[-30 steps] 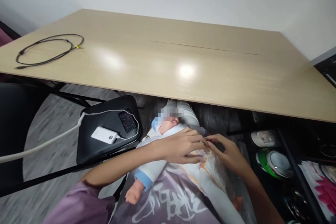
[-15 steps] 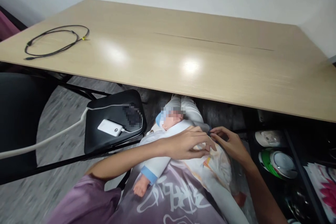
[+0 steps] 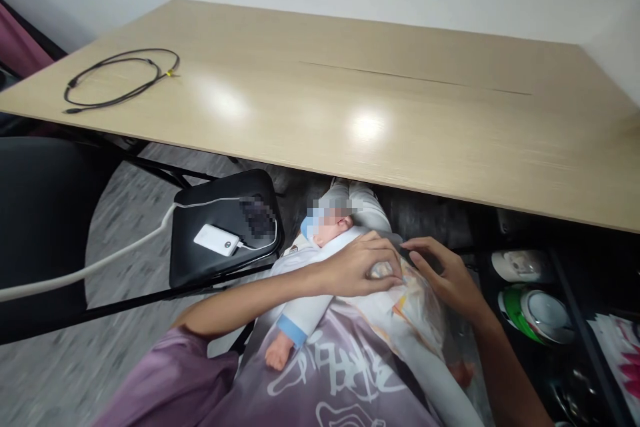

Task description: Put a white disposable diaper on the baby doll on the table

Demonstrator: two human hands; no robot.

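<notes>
Doll point(image 3: 313, 310) in white clothing with blue cuffs is lying against the wearer's purple shirt point(image 3: 280, 407), beneath the left fingers. Left hand point(image 3: 361, 268) is curving over it, fingers bent beside a printed wrap point(image 3: 423, 310); cannot tell whether they are gripping. Right hand point(image 3: 449, 273) is hovering near the wrap, fingers loosely parted. White power bank point(image 3: 216, 240) is resting on a black seat point(image 3: 197, 270), left of the fingers; counter point(image 3: 400, 140) is extending ahead of them.

I count 1 left hand point(image 3: 364, 264) and 1 right hand point(image 3: 453, 278), 2 of my own, plus 1 doll point(image 3: 309, 312), 1 table point(image 3: 410, 140), 1 black cable point(image 3: 75, 109), 1 yellow tie point(image 3: 171, 73), 1 white power bank point(image 3: 214, 240) and 2 black seats point(image 3: 43, 227).
</notes>
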